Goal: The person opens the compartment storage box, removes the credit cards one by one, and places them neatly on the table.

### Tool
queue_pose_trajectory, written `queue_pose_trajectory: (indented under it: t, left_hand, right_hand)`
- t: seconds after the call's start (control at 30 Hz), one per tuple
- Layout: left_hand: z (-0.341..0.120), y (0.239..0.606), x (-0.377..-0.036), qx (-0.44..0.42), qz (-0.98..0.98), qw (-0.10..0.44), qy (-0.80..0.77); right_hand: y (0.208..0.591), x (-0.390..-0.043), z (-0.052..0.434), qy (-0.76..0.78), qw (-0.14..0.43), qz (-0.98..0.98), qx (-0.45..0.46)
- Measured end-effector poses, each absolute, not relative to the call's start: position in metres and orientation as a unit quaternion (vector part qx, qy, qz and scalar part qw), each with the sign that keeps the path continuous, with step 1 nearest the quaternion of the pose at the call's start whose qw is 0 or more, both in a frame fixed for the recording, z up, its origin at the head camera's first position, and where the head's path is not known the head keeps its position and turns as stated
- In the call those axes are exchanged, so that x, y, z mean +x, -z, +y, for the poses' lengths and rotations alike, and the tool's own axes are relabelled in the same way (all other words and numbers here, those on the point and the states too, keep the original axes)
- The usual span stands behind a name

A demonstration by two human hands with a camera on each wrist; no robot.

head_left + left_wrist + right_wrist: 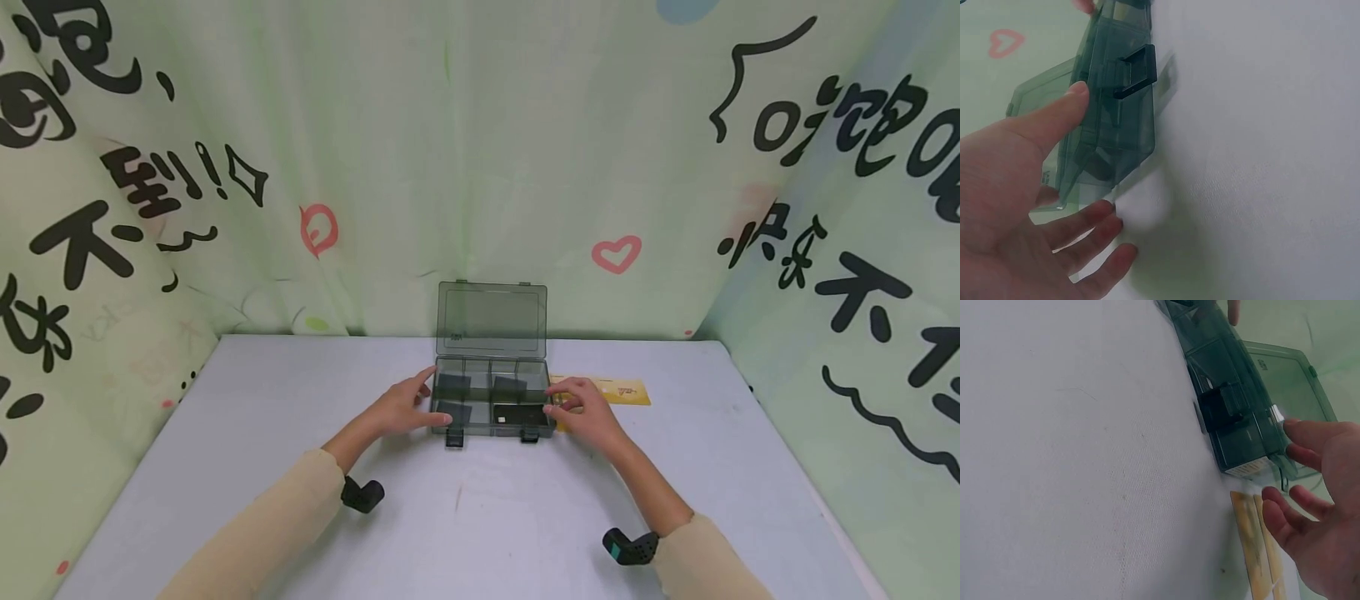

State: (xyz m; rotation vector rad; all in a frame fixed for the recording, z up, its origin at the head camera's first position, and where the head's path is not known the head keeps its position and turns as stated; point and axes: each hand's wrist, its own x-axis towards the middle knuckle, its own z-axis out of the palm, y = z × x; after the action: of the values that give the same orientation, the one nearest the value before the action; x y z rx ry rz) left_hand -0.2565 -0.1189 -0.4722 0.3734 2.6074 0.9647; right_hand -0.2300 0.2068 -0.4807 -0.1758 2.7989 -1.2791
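A see-through dark green compartment box [481,430] lies on the table, its lid [491,317] raised at the back. Dark flat pieces [453,383] sit in several compartments; a black piece with a white spot [517,415] lies in the front right one. At the box's left end is my left hand [405,407], thumb laid along the rim and the other fingers [1094,219] spread loosely beside it. My right hand [587,414] is at the right end, thumb tip at the rim, fingers [1282,515] loosely bent; no firm grip shows.
A yellow printed strip [628,392] lies flat on the white table [300,375], partly behind the right hand and box. Two dark latches [454,438] hang from the box's front. A pale green printed curtain [390,167] closes off the back and both sides.
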Motion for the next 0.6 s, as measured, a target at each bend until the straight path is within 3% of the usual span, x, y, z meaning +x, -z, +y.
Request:
queue_pose_trajectory:
  t: [0.6]
  left_hand:
    - [-0.117, 0.468, -0.258, 0.135, 0.919, 0.185, -0.322]
  right_hand:
    - [0.487, -0.235, 0.19, 0.357, 0.045, 0.93, -0.069]
